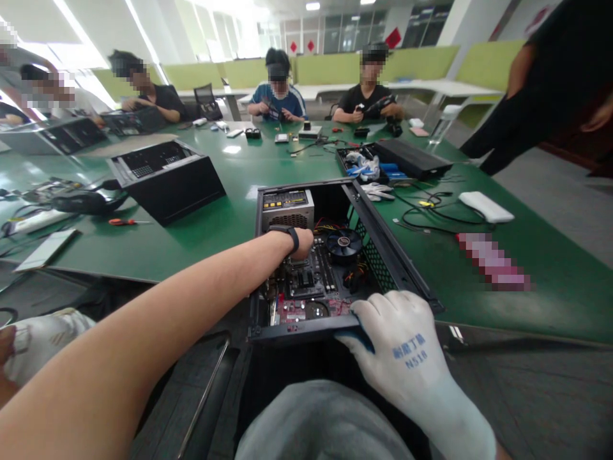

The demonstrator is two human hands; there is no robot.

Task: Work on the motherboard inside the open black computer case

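While right hand grips open case's edge, left hand curls inside, hold unclear

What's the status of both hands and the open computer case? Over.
Left hand bare, inside the computer case. Right hand gloved, gripping its near edge. Case open. Left hand hiding part of circuit board.

Blk PC case, open side up, overhangs grn tbl edge.

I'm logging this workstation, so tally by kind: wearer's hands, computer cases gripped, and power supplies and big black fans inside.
Hands: 2 (left hand bare, right hand gloved)
Computer case: 1
Power supply: 1
Big black fan: 1
Total: 5
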